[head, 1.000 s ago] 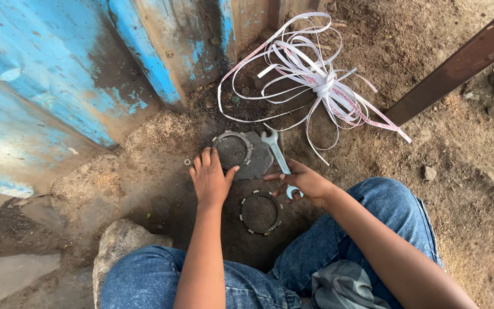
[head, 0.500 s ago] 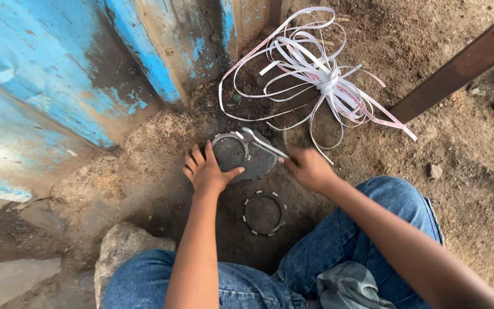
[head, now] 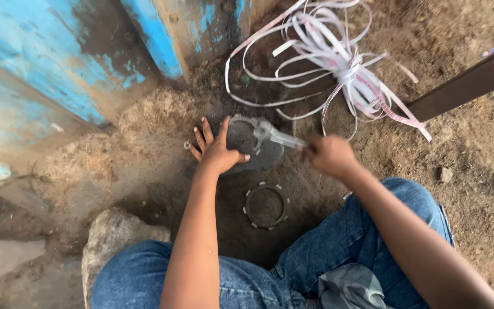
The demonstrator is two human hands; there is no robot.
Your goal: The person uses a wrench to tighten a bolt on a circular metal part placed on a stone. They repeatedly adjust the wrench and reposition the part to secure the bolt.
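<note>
My left hand (head: 217, 150) presses flat on a round grey metal disc (head: 258, 150) lying on the dirt, fingers spread. My right hand (head: 330, 155) grips the handle of a silver wrench (head: 277, 136), whose head rests on the disc's upper rim. A toothed dark metal ring (head: 266, 205) lies on the ground just below the disc, between my knees. A small washer (head: 187, 145) sits left of my left fingers.
A tangle of white plastic strapping (head: 338, 68) lies behind the disc. A blue painted wall (head: 47, 68) stands at the left, a brown metal bar (head: 470, 80) runs at the right, and a rock (head: 115, 234) sits by my left knee.
My right hand picked up the wrench from the ground and swung its head onto the disc. My left hand stayed pressed on the disc.
</note>
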